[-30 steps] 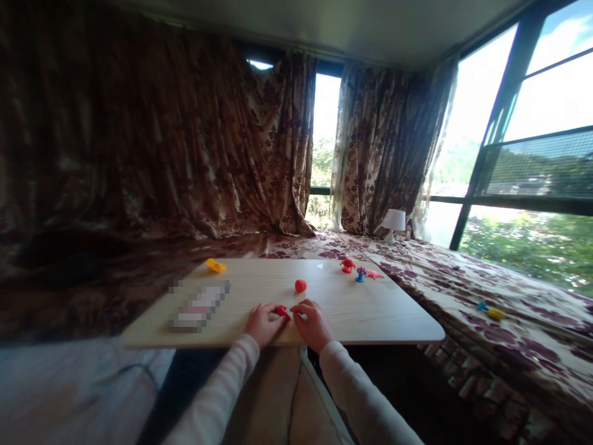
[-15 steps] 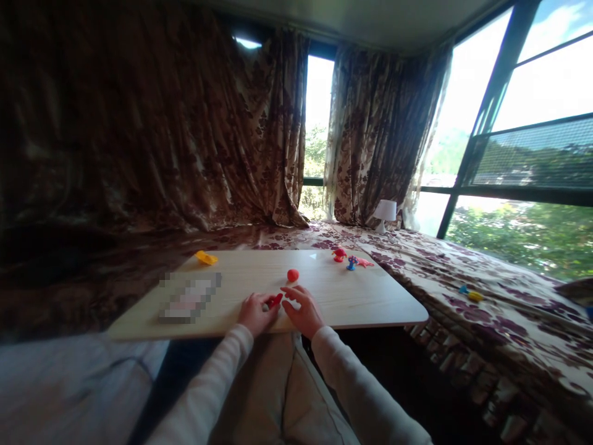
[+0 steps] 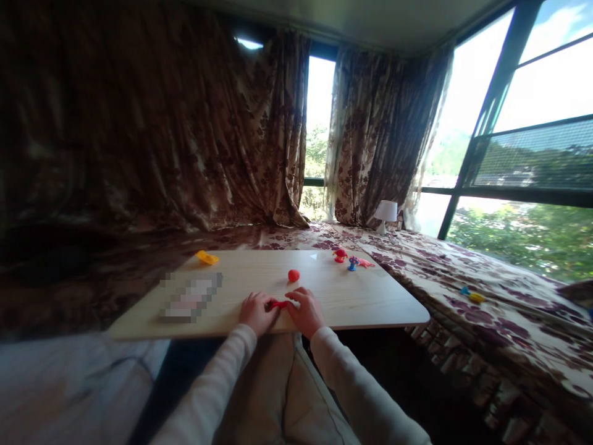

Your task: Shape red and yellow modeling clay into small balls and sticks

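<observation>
My left hand (image 3: 258, 312) is closed on one end of a small red piece of modelling clay (image 3: 279, 304), low over the near edge of the table. My right hand (image 3: 306, 308) pinches the other end between thumb and fingers, so the clay spans the gap between the two hands. Its full shape is partly hidden by the fingers. Just beyond the hands a round orange-red ball (image 3: 293, 275) rests on the tabletop.
The pale table (image 3: 250, 272) bears a yellow piece (image 3: 207, 258) at far left and a blurred-out flat object (image 3: 191, 298). At far right stand a red figure (image 3: 340, 254), a blue figure (image 3: 353, 264) and a pink piece (image 3: 365, 263). A white lamp (image 3: 386, 211) is behind.
My right hand has closed in on the red clay and now grips its free end. The clay now stretches between both hands; before, only my left hand held it.
</observation>
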Available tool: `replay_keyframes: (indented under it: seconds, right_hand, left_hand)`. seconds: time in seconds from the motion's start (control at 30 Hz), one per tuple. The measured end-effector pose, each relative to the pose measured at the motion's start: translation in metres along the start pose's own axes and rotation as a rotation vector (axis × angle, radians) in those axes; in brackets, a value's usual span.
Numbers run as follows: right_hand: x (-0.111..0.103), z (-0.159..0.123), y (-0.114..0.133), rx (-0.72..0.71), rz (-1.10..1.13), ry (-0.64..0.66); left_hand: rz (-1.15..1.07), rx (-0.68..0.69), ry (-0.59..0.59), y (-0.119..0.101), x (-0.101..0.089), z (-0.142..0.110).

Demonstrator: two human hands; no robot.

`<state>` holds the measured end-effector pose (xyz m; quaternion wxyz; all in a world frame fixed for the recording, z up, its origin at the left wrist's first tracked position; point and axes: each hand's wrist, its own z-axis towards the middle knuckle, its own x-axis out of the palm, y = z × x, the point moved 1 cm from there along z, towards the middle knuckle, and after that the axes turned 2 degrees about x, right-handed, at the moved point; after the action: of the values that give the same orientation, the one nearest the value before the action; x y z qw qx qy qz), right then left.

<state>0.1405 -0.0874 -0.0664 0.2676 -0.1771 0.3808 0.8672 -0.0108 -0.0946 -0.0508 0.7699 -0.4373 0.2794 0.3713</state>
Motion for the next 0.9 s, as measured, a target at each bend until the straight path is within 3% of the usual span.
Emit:
replay_keyframes:
  seconds: [0.17,0.4,0.57,0.9]
  right_hand:
    - [-0.003,-0.0015,0.0022,-0.033,0.018,-0.039]
    - [-0.003,-0.0003,0.0036,0.0,0.012,-0.013]
    - [-0.0051,-0.0016,0.0062,-0.097,0.001,0.041]
    - [-0.0063,-0.0029,0.009,-0.139,-0.047,0.096]
  left_hand:
    - [0.04,-0.016,0.021,-0.0041,-0.0029,-0.0009]
    - [0.025,-0.014,0.02,-0.0014,-0.0013,-0.0005]
    - [0.038,-0.009,0.041,-0.0026,-0.0017,-0.0005]
    - [0.035,-0.006,0.039,-0.0023,-0.0021,-0.0002]
